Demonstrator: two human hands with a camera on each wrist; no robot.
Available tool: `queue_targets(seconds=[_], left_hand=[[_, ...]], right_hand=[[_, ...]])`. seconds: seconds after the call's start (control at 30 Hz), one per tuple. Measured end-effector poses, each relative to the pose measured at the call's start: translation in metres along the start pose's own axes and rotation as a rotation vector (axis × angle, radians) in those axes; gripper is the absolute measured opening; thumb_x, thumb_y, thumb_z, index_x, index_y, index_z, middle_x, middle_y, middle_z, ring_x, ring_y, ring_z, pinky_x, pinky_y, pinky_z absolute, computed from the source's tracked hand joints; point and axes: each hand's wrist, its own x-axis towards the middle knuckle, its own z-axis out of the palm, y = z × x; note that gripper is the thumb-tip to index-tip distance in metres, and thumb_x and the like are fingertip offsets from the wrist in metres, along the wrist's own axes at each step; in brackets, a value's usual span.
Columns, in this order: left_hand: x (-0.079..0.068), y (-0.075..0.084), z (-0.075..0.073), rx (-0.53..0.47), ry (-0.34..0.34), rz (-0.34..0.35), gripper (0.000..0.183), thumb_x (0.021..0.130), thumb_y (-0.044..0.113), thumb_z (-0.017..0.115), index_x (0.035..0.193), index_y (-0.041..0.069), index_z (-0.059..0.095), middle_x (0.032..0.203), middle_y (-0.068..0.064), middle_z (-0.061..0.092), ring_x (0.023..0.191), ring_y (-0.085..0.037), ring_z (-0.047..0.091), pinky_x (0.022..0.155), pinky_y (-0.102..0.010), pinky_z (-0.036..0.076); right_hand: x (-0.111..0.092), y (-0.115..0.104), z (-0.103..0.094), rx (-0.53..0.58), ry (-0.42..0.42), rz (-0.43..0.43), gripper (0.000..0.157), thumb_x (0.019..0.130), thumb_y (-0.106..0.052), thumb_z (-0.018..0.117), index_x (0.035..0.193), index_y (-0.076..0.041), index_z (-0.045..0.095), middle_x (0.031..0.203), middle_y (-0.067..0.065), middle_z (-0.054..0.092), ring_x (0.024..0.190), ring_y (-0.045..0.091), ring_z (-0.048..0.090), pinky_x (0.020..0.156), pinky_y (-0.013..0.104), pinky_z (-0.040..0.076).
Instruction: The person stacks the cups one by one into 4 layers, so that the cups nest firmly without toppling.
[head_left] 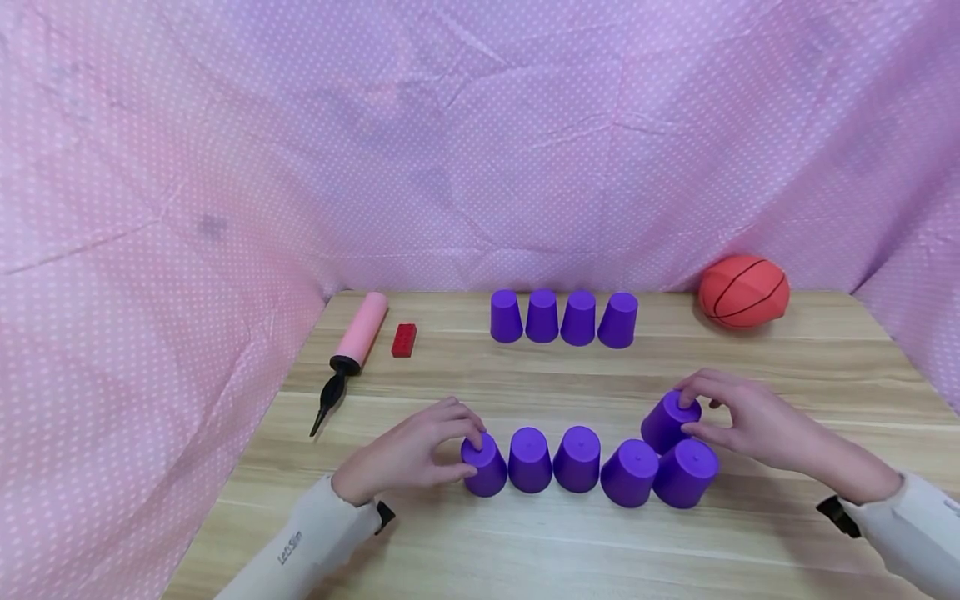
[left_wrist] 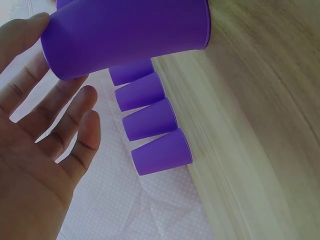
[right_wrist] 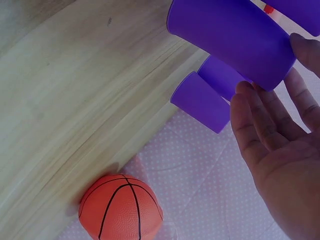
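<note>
Several purple plastic cups stand upside down in a front row on the table. My left hand (head_left: 420, 446) pinches the closed top of the leftmost cup (head_left: 489, 477), between thumb and fingers; in the left wrist view that cup (left_wrist: 127, 35) fills the top. My right hand (head_left: 750, 417) pinches the upper end of another cup (head_left: 660, 427), just behind the right end of the row. This cup (right_wrist: 232, 37) also shows large in the right wrist view. Right of the row's middle cup (head_left: 577, 467) stand two more, the rightmost cup (head_left: 684, 483) partly overlapping the right-held one in view.
A back row of several purple cups (head_left: 542, 321) stands upside down near the table's far edge. An orange-red basketball (head_left: 742, 292) is at the back right. A pink hand pump (head_left: 363, 329) and a red toy brick (head_left: 403, 340) lie at the left. Pink dotted cloth (head_left: 480, 167) hangs behind.
</note>
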Motion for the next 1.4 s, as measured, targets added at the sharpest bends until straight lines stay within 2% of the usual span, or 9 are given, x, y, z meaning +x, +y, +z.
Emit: queue_targets(seconds=[0.17,0.43,0.63,0.83,1.0,1.17,1.3,1.4], left_hand=[[0.0,-0.002,-0.002,0.013,0.062,-0.009,0.017,0.085,0.026,0.072,0.095,0.019,0.061,0.114,0.007,0.056,0.107,-0.01,0.052,0.09,-0.027,0.045],[0.015,-0.018,-0.021,0.07,0.202,-0.026,0.019,0.084,0.025,0.072,0.096,0.018,0.06,0.111,0.008,0.055,0.104,-0.008,0.052,0.087,-0.026,0.046],[0.043,-0.025,-0.039,0.104,0.305,0.012,0.022,0.082,0.024,0.075,0.096,0.014,0.061,0.101,0.006,0.057,0.096,-0.01,0.051,0.083,-0.028,0.045],[0.079,-0.028,-0.054,0.147,0.393,-0.028,0.022,0.081,0.02,0.075,0.095,0.011,0.061,0.096,0.003,0.058,0.092,-0.014,0.052,0.08,-0.029,0.045],[0.114,-0.04,-0.069,0.175,0.395,-0.056,0.022,0.082,0.021,0.075,0.095,0.009,0.061,0.092,-0.001,0.058,0.088,-0.019,0.053,0.077,-0.031,0.044],[0.151,-0.052,-0.079,0.206,0.349,-0.109,0.023,0.083,0.024,0.072,0.097,0.009,0.061,0.095,-0.002,0.059,0.09,-0.022,0.054,0.077,-0.03,0.044],[0.171,-0.06,-0.08,0.198,0.308,-0.199,0.024,0.084,0.028,0.071,0.099,0.011,0.061,0.099,-0.002,0.059,0.095,-0.023,0.054,0.079,-0.031,0.044],[0.181,-0.065,-0.078,0.194,0.293,-0.241,0.025,0.085,0.029,0.071,0.099,0.012,0.061,0.099,-0.002,0.06,0.094,-0.021,0.053,0.08,-0.031,0.043]], right_hand=[[0.002,0.0,-0.001,0.001,0.009,-0.016,0.041,0.063,-0.005,0.084,0.092,-0.021,0.059,0.099,-0.009,0.061,0.084,0.004,0.057,0.068,0.015,0.045],[0.023,0.003,-0.007,0.033,0.055,-0.07,0.043,0.062,0.0,0.083,0.095,-0.016,0.06,0.095,-0.01,0.061,0.081,0.006,0.057,0.068,0.017,0.045],[0.055,0.005,-0.016,0.033,0.125,-0.08,0.04,0.063,0.002,0.083,0.094,-0.012,0.062,0.094,-0.007,0.061,0.083,0.007,0.056,0.067,0.018,0.046],[0.09,0.011,-0.021,-0.019,0.158,0.001,0.029,0.07,-0.004,0.081,0.092,-0.009,0.063,0.09,-0.005,0.061,0.081,0.008,0.055,0.066,0.023,0.047],[0.117,0.022,-0.023,-0.033,0.129,0.114,0.019,0.079,-0.012,0.077,0.091,-0.008,0.063,0.088,0.0,0.063,0.081,0.016,0.059,0.067,0.034,0.049],[0.139,0.036,-0.022,-0.019,0.131,0.18,0.017,0.08,-0.013,0.076,0.09,-0.006,0.063,0.088,0.007,0.065,0.083,0.024,0.061,0.067,0.04,0.049],[0.154,0.045,-0.019,-0.045,0.099,0.215,0.018,0.081,-0.014,0.075,0.091,-0.005,0.063,0.09,0.009,0.064,0.086,0.028,0.061,0.071,0.042,0.048],[0.163,0.049,-0.017,-0.067,0.061,0.24,0.019,0.081,-0.017,0.074,0.091,-0.006,0.062,0.09,0.01,0.064,0.087,0.028,0.061,0.075,0.043,0.047]])
